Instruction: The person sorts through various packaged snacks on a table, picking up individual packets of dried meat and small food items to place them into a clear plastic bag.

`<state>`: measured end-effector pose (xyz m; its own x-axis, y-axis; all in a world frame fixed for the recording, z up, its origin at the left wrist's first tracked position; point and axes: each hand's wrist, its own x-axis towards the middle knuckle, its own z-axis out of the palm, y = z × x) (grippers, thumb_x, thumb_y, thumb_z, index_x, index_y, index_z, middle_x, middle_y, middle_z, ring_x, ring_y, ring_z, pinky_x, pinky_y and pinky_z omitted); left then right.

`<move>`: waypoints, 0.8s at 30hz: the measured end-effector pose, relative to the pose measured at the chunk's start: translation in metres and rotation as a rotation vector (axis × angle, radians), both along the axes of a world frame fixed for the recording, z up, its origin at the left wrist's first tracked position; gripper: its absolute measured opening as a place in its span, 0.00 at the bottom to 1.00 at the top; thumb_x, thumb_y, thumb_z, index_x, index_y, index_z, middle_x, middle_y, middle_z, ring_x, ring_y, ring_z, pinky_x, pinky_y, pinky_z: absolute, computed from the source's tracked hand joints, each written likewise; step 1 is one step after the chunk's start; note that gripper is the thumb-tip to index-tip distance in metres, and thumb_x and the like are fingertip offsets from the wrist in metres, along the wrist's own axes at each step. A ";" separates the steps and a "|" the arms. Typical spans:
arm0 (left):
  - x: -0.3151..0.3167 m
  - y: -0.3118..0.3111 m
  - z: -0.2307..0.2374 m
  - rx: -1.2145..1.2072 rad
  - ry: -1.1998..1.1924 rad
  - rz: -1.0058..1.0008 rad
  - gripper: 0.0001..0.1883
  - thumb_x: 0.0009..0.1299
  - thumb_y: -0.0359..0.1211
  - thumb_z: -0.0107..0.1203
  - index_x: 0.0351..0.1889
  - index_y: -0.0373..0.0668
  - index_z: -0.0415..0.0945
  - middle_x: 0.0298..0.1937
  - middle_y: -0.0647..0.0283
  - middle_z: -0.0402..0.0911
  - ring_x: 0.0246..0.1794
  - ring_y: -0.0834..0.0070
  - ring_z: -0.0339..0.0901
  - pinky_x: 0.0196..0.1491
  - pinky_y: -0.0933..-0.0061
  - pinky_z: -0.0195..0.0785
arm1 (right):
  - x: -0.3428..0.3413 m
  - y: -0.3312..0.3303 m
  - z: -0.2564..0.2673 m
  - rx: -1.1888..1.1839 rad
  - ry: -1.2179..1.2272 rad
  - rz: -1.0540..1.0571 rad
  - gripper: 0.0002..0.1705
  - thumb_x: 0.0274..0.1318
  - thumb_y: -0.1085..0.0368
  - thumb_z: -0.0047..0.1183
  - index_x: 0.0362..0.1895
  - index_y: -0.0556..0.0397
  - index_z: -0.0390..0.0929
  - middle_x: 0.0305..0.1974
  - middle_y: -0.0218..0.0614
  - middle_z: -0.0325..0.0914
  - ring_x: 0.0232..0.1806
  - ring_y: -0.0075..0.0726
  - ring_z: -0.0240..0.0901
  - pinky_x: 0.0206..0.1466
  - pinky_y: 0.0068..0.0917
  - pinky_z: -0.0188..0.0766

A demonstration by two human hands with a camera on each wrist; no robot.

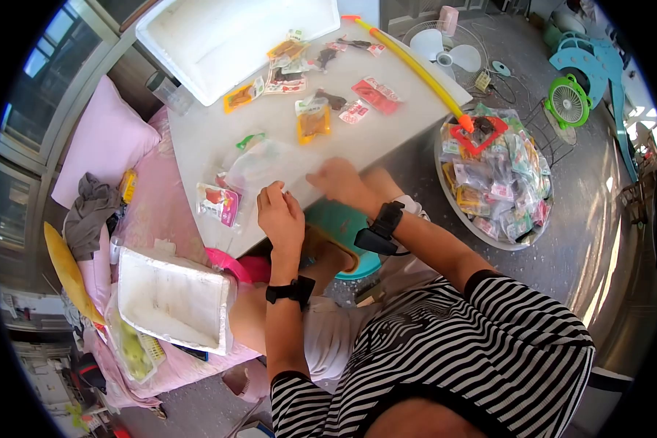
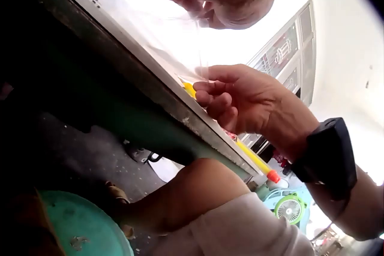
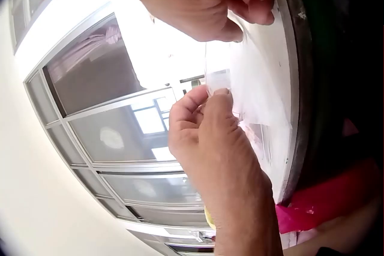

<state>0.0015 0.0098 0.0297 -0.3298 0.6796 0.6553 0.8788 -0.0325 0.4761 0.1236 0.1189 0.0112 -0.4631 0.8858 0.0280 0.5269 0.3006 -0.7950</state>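
A clear plastic bag (image 1: pixel 266 162) is held up between both hands at the table's near edge. The left hand (image 1: pixel 281 219) pinches one side of its rim between thumb and fingers, as the right wrist view shows for the left hand (image 3: pixel 210 136). On the other side, the right hand (image 1: pixel 341 184) pinches the film; in the left wrist view the right hand (image 2: pixel 246 100) has its fingers curled at the bag's edge. Left of the bag lies a pink and white packet (image 1: pixel 217 204), and a green piece (image 1: pixel 250 140) lies at its far side.
Several snack packets (image 1: pixel 313 120) are scattered over the white table (image 1: pixel 204 146), with a white foam box (image 1: pixel 197 80) behind. A yellow tube (image 1: pixel 416 67) lies along the right edge. A large basin (image 1: pixel 445 182) of packets stands right; another foam box (image 1: pixel 171 299) sits left.
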 end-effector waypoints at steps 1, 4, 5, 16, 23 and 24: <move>0.004 0.002 0.000 -0.018 0.160 -0.005 0.12 0.59 0.21 0.53 0.40 0.38 0.71 0.31 0.53 0.73 0.32 0.55 0.72 0.34 0.57 0.67 | 0.000 -0.001 -0.001 0.193 -0.010 -0.031 0.20 0.50 0.52 0.57 0.23 0.58 0.77 0.24 0.46 0.78 0.26 0.49 0.76 0.34 0.39 0.73; 0.009 0.005 -0.008 -0.144 0.138 -0.026 0.13 0.58 0.22 0.54 0.42 0.39 0.72 0.34 0.52 0.74 0.37 0.51 0.72 0.37 0.53 0.67 | 0.009 0.000 0.015 0.142 0.063 -0.160 0.20 0.48 0.51 0.58 0.26 0.57 0.76 0.25 0.46 0.78 0.33 0.53 0.76 0.38 0.41 0.72; 0.009 0.006 -0.010 -0.164 0.146 -0.030 0.13 0.58 0.22 0.54 0.42 0.39 0.72 0.33 0.52 0.74 0.37 0.51 0.72 0.37 0.54 0.67 | 0.011 0.007 0.012 0.134 0.063 -0.143 0.20 0.48 0.51 0.58 0.29 0.57 0.76 0.26 0.46 0.78 0.33 0.52 0.76 0.39 0.41 0.72; 0.002 0.010 -0.030 -0.258 0.013 -0.044 0.12 0.59 0.25 0.54 0.42 0.37 0.76 0.33 0.49 0.75 0.35 0.48 0.73 0.37 0.53 0.67 | 0.096 0.133 0.025 0.556 -0.160 -0.367 0.29 0.46 0.44 0.59 0.40 0.57 0.78 0.40 0.45 0.77 0.43 0.50 0.75 0.47 0.42 0.71; 0.001 0.010 -0.029 -0.275 -0.020 -0.057 0.13 0.58 0.26 0.56 0.43 0.37 0.77 0.33 0.50 0.75 0.34 0.50 0.74 0.37 0.53 0.67 | 0.118 0.228 -0.059 0.190 -0.332 -0.474 0.36 0.33 0.40 0.65 0.37 0.60 0.78 0.42 0.50 0.78 0.47 0.57 0.75 0.49 0.44 0.72; 0.002 0.008 -0.028 -0.262 -0.022 -0.055 0.13 0.58 0.26 0.56 0.43 0.38 0.77 0.32 0.50 0.75 0.33 0.51 0.74 0.37 0.54 0.67 | 0.118 0.221 -0.052 0.202 -0.309 -0.481 0.37 0.31 0.41 0.66 0.38 0.60 0.78 0.39 0.50 0.78 0.44 0.56 0.76 0.48 0.44 0.73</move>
